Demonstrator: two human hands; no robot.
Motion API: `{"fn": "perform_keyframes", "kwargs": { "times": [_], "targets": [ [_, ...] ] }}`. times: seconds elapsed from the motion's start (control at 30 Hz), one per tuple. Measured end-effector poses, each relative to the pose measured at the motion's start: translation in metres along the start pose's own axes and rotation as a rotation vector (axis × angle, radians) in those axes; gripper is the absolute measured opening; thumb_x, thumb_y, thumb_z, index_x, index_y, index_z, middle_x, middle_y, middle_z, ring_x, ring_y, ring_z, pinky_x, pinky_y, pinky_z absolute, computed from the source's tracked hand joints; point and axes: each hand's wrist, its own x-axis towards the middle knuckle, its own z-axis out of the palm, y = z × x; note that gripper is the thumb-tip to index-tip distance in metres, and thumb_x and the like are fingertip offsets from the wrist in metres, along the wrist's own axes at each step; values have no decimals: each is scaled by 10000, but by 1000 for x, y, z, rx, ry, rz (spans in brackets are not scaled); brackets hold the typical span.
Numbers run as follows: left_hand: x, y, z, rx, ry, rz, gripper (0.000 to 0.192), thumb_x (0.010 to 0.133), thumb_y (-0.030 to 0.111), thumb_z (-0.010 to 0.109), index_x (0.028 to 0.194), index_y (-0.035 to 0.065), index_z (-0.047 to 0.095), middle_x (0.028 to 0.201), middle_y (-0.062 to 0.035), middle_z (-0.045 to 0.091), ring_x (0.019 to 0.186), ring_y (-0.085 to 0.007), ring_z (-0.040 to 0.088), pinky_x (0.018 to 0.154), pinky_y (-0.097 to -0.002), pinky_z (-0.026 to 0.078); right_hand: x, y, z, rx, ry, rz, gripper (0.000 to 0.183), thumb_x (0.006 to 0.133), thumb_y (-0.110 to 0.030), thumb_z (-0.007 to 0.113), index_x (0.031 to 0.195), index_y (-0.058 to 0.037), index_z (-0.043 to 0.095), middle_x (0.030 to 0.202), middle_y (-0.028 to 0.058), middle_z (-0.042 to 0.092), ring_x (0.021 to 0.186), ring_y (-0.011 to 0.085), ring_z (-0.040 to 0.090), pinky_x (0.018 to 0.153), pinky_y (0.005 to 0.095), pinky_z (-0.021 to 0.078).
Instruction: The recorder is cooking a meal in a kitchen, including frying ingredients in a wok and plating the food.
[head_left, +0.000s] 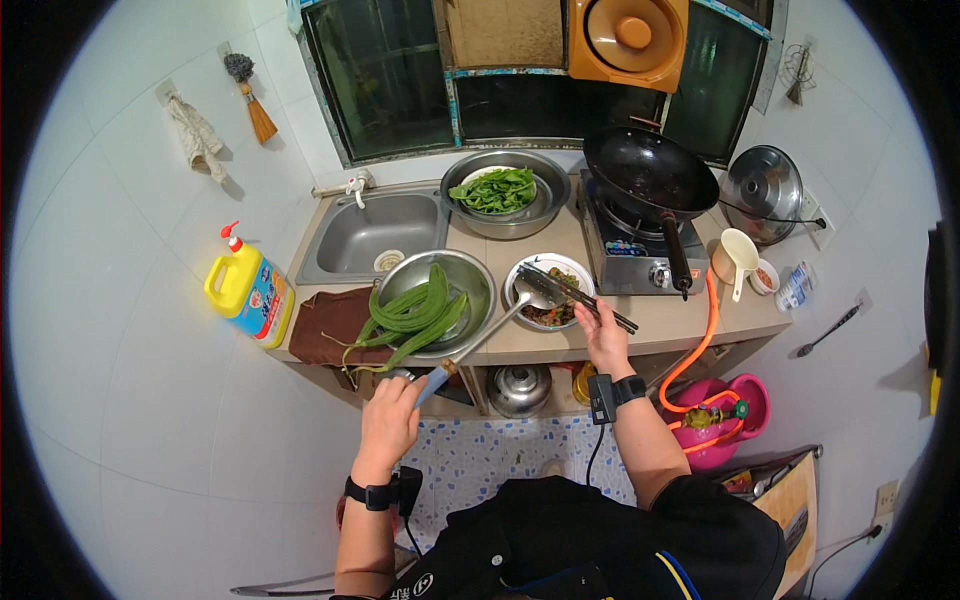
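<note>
My left hand grips the blue handle of a metal wok spatula. Its blade lies over a white bowl of cooked, chopped food. In my right hand is a pair of dark chopsticks, their tips crossing the spatula blade; whether they touch it I cannot tell. Left of the bowl stands a steel basin with several long ridged green gourds, their stems hanging over the counter's front edge. The spatula shaft passes in front of that basin's right side.
A black wok sits tilted on a gas stove. Behind are a steel basin of leafy greens and a sink. A yellow detergent jug stands left. An orange hose runs down to a pink gas cylinder.
</note>
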Motion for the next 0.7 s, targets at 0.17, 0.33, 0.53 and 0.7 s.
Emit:
{"fn": "perform_keyframes", "kwargs": {
  "times": [0.17,0.33,0.53,0.7],
  "targets": [
    [-3,-1,1,-20,8,7,409,625,-1,561,1027,65,530,827,-85,468,784,-269,472,637,-360,427,11,-1,-16,-125,221,-106,203,863,-136,479,979,30,486,915,152,581,866,237,586,758,307,494],
    [-6,-7,3,-27,48,-21,411,624,2,561,1029,62,530,829,-92,470,784,-279,471,646,-364,428,-9,-12,-9,-69,59,-117,243,857,-145,495,1014,35,454,927,140,555,847,250,586,752,317,493],
    [0,-5,5,-59,61,-33,377,646,8,547,1021,51,531,840,-101,476,804,-294,480,650,-372,429,-16,-8,-28,39,112,-91,239,850,-135,505,1010,35,455,938,140,551,882,273,576,782,336,488],
    [-2,-8,9,-102,103,-44,310,684,18,537,994,38,533,829,-120,492,803,-312,491,658,-385,426,-32,-16,-18,48,-32,-44,203,855,-166,502,961,7,505,910,123,582,881,231,581,801,312,477]
  ]
}}
